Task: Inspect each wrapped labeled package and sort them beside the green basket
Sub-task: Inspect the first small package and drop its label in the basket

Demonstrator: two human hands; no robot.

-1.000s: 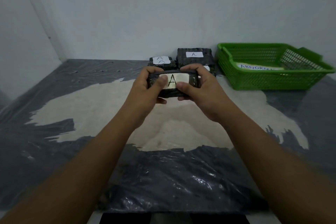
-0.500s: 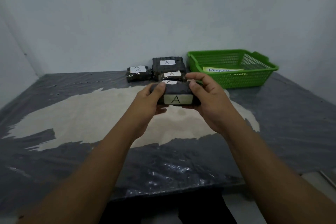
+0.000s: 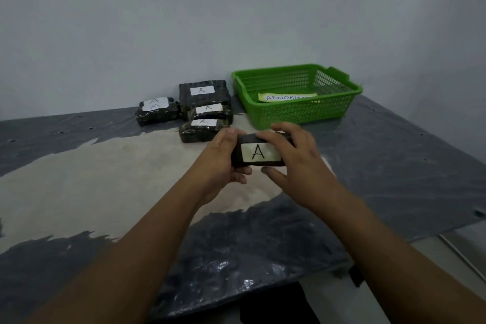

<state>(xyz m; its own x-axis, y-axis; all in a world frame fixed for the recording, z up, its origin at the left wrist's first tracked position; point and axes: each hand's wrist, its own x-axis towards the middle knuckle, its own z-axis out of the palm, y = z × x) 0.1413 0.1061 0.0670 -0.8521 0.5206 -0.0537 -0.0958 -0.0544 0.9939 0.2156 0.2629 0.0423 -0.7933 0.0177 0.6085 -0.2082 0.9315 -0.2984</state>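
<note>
Packages (image 3: 202,110) left of basket (image 3: 302,113), against wall (image 3: 184,21).

Both forearms enter from the lower edge and converge at frame centre. Left hand (image 3: 223,163) grips the left end of a package (image 3: 260,152), thumb on top, fingers curled beneath. Right hand (image 3: 299,163) pinches the right end, fingers above, thumb below.

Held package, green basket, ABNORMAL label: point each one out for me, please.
held package (image 3: 259,152), head view, on its white A label.
green basket (image 3: 297,113), head view, on its near mesh wall.
ABNORMAL label (image 3: 286,97), head view, on the paper strip inside the basket.
</note>
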